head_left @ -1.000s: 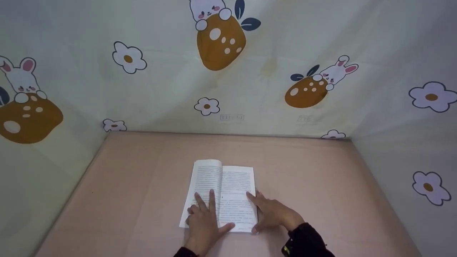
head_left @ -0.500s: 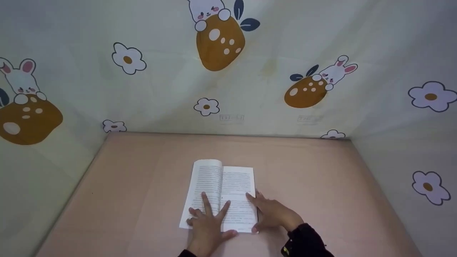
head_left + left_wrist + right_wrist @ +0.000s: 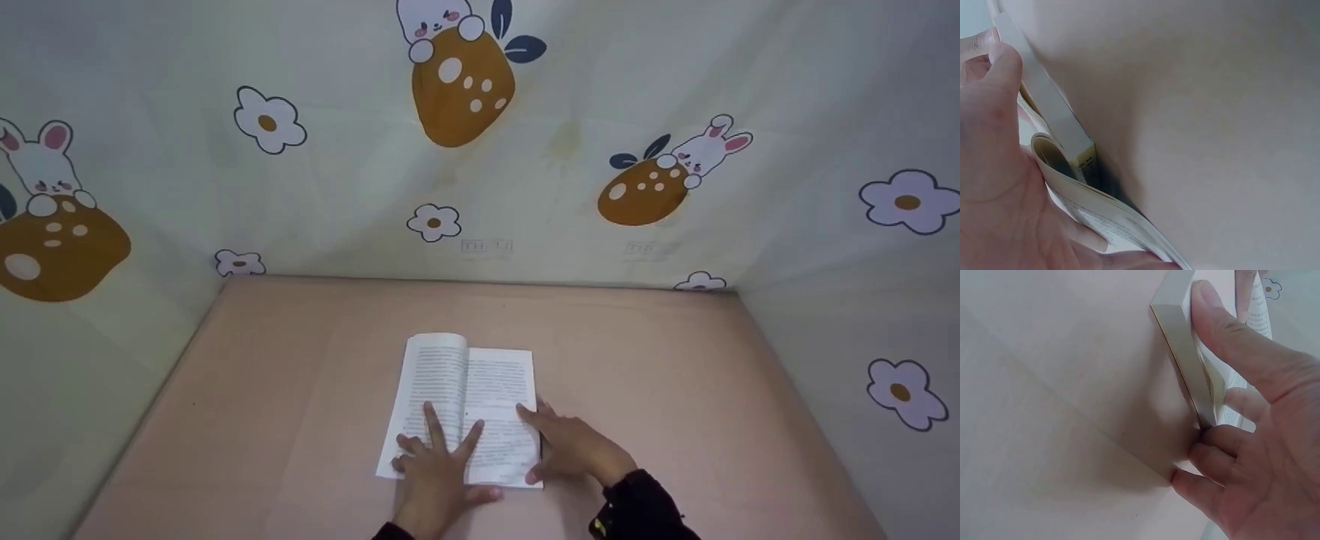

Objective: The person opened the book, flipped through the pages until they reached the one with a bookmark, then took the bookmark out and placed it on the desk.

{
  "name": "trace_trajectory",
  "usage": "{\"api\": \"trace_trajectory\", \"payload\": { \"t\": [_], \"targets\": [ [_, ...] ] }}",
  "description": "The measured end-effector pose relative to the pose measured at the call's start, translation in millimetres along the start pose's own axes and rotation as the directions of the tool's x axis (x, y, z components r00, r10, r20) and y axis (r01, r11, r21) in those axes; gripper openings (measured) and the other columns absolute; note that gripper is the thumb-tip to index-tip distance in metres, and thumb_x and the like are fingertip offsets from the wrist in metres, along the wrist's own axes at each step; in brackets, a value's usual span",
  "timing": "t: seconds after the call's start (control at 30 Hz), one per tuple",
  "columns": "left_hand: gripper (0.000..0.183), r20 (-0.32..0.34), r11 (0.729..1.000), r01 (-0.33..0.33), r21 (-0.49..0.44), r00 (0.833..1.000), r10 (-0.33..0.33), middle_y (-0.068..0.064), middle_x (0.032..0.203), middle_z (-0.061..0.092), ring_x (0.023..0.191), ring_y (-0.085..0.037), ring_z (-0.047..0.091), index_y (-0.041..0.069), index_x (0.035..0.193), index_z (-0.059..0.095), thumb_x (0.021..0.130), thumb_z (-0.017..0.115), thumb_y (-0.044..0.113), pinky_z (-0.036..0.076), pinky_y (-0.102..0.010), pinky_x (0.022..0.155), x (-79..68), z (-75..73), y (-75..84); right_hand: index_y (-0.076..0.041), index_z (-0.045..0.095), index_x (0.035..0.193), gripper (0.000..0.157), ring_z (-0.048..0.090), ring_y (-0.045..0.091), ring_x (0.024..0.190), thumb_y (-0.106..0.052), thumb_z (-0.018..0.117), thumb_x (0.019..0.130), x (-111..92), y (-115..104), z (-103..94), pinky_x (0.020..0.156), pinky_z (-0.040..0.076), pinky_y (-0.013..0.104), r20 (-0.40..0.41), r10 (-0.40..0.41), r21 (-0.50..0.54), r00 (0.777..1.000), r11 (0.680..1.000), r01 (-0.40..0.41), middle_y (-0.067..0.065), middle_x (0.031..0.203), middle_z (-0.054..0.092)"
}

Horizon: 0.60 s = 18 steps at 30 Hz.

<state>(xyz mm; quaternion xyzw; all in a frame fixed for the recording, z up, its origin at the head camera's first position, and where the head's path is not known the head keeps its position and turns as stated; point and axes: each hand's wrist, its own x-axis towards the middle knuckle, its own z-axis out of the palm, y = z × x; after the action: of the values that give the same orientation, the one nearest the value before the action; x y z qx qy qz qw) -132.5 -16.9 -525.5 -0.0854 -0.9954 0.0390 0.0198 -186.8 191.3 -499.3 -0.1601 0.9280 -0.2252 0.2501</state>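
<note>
A thick open book [image 3: 499,375] with printed pages lies in the middle of the table in the head view. My left hand [image 3: 435,480] is spread over its lower part, fingers straight across the left page and the fold, thumb by the bottom edge. In the left wrist view, the left thumb [image 3: 1008,70] touches the bottom edge of the page block, and the left pages curve up near the palm. My right hand [image 3: 577,446] holds the book's right side. In the right wrist view its thumb [image 3: 1224,315] presses the page near the corner, with curled fingers at the side edge.
The table [image 3: 300,360] has a plain pinkish cover. Around it on the back and sides hang pale cloth walls [image 3: 337,187] printed with rabbits, brown fruit and flowers. Dark sleeves [image 3: 645,510] cover the wrists.
My left hand has shifted slightly to the right, one finger moving from the left page over the fold onto the right page. The right hand and the book stay nearly in place.
</note>
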Motion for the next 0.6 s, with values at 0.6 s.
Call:
{"api": "trace_trajectory", "payload": {
  "t": [0.6],
  "targets": [
    [0.076, -0.014, 0.995, -0.011, 0.097, 1.0, 0.012, -0.031, 0.14, 0.037, 0.097, -0.054, 0.057, 0.05, 0.136, 0.036, 0.068, 0.037, 0.082, 0.054, -0.048, 0.056, 3.5, 0.3, -2.0, 0.001, 0.004, 0.148, 0.121, 0.06, 0.04, 0.104, -0.059, 0.072, 0.067, 3.2, 3.3, 4.7, 0.093, 0.045, 0.05, -0.115, -0.006, -0.024, 0.993, 1.0, 0.003, 0.032, 0.115, 0.058]
  ]
}}
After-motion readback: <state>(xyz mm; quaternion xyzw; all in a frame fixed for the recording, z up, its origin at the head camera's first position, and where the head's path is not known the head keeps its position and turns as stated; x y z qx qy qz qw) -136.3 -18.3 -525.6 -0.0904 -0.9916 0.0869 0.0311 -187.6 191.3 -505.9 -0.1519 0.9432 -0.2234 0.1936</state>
